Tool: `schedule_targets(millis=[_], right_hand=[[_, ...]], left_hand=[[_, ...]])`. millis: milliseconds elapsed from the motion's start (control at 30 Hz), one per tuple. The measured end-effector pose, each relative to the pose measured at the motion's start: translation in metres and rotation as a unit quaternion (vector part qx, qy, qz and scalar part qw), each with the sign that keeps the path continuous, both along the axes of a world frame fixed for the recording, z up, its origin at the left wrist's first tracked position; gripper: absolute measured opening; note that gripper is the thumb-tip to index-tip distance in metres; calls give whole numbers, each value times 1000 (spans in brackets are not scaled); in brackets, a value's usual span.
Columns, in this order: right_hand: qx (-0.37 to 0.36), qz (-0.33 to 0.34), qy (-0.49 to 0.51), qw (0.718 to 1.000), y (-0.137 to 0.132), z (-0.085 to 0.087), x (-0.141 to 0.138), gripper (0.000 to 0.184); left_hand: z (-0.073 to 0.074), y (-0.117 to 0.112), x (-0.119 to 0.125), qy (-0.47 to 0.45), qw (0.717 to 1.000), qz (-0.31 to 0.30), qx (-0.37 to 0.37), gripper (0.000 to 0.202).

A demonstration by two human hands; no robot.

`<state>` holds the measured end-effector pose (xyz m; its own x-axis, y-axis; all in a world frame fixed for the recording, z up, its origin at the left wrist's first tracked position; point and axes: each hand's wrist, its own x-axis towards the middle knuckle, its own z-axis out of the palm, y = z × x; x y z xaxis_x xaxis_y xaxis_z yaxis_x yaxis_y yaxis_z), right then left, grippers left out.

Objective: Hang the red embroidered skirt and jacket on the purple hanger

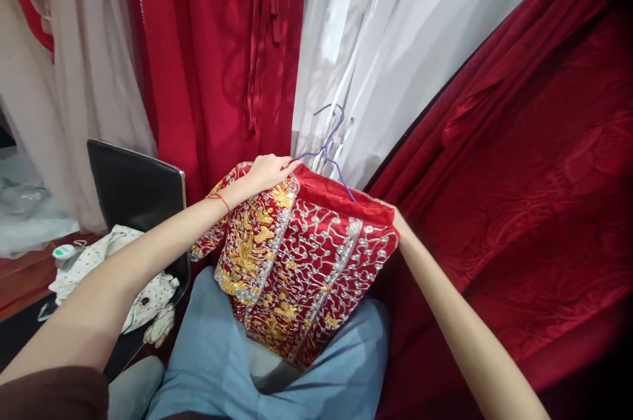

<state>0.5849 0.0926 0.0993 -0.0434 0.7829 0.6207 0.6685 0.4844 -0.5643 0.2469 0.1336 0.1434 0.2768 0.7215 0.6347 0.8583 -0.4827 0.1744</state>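
Observation:
A red skirt [316, 242] with silver and gold embroidery hangs in front of my knees, its plain red waistband [346, 201] uppermost. My left hand [271, 171] is closed on the waistband's left end, thumb toward the hanger. At the opposite end, my right hand [400, 221] grips the corner of the band, its fingers mostly hidden by the cloth. The band is drawn out between both hands. A purple wire hanger [326, 146] sticks up from the waist, hook at the top. More embroidered red cloth [210, 235] shows beyond my left forearm.
Red drapes [212, 44] and white garments [341, 18] hang ahead, with a large dark red cloth [534, 163] at the right. To the left stands a black-backed chair [138, 186], with a dotted white cloth [148, 295] on its seat. Pale tulle [93, 77] hangs behind it.

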Motion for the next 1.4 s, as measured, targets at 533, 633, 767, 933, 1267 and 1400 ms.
schedule_targets(millis=[533, 633, 767, 933, 1267, 1400], right_hand=[[83, -248, -21, 965, -98, -36, 4, 29], [133, -286, -19, 949, -99, -42, 18, 30], [148, -349, -59, 923, -100, -3, 3, 31], [142, -376, -133, 906, -103, 7, -103, 31], [107, -265, -126, 950, -98, -51, -127, 37], [182, -330, -52, 925, -107, 5, -61, 27]], left_hand=[[-24, -40, 18, 14, 987, 158, 7, 60], [-24, -39, 23, 7, 987, 157, -1, 59], [-23, -41, 30, -1, 984, 177, -17, 60], [-20, -52, 39, -25, 979, 199, -34, 58], [-43, -42, 30, -82, 987, 109, 84, 46], [-62, -53, 57, -102, 971, -8, 217, 33]])
